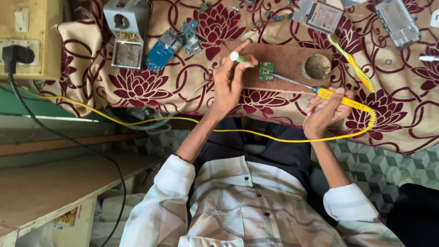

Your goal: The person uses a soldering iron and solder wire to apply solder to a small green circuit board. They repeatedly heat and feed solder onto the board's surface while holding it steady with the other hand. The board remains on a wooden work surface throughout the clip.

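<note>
My left hand grips a slim tool with a white and green handle, just left of a small green circuit board. The board lies on a brown wooden block on the flowered cloth. My right hand holds a yellow-handled soldering iron. Its thin metal shaft reaches left, and its tip sits at the board's lower right corner. The iron's yellow cord loops back across my lap.
A round tin sits in the block and a yellow-green toothbrush lies beside it. An iron stand, blue circuit boards and phone parts lie on the cloth. A black plug is in a socket at the left, above a wooden bench.
</note>
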